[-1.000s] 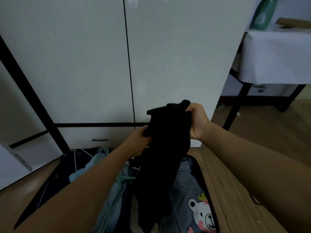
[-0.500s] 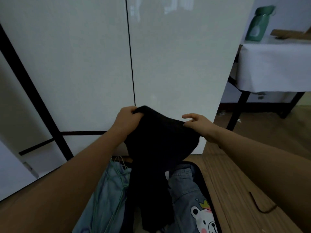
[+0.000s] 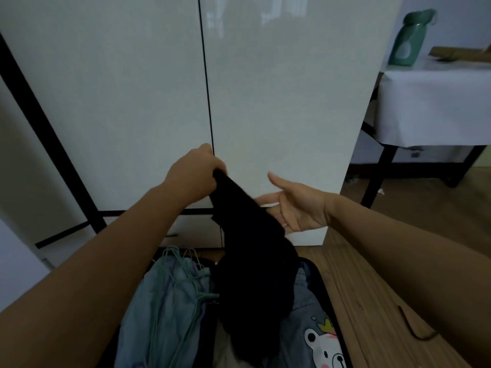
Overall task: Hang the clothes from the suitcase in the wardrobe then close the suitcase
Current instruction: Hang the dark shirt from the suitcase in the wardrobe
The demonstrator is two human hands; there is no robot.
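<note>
The left hand (image 3: 195,172) grips the top of the black garment (image 3: 255,261), right in front of the wardrobe (image 3: 279,102) doors, which are shut. The garment hangs long and straight down from that hand into the suitcase (image 3: 326,285) below the wardrobe. The right hand (image 3: 297,205) is spread wide, holds nothing, and sits just beside the cloth, to its right. The garment's bottom end is cut off, and its shape is too dark to make out.
</note>
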